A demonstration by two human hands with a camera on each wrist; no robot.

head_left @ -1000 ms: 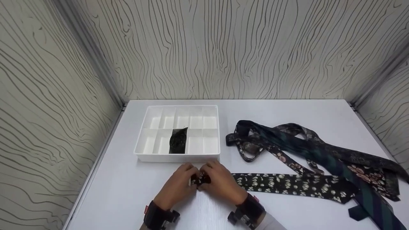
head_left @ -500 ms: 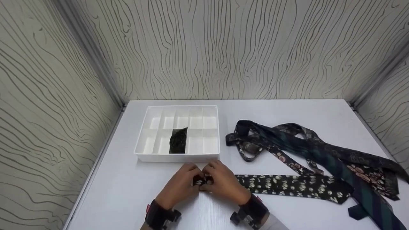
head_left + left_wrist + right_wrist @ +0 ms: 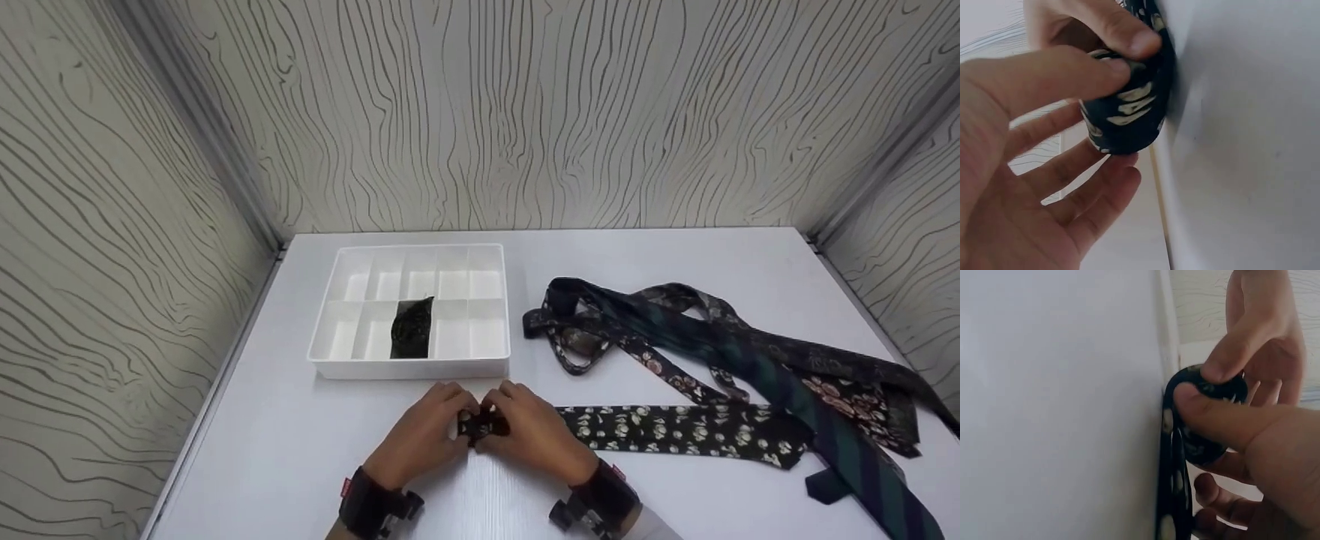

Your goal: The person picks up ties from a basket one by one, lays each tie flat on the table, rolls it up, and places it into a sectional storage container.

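Observation:
A dark necktie with pale flowers [image 3: 675, 431] lies flat on the table, its left end wound into a roll [image 3: 1202, 444] between the two hands. My left hand [image 3: 424, 431] pinches the roll from the left, thumb on its near side and fingers behind. From the right, my right hand [image 3: 529, 431] grips the same roll with thumb and fingers. In the left wrist view the rolled necktie [image 3: 1129, 112] shows between both thumbs. The right wrist view shows its flat part running off along the table from the roll.
A white divided box [image 3: 412, 369] stands behind the hands, with a dark folded or rolled cloth piece [image 3: 411, 330] in one front compartment. Several neckties lie tangled at right, among them a green and navy striped necktie [image 3: 757, 367]. Patterned panels [image 3: 480, 112] enclose the table.
The roll and both hands have shifted slightly right, and the necktie's flat part between the right hand and its wide tip has shortened a little. The head view has shifted slightly.

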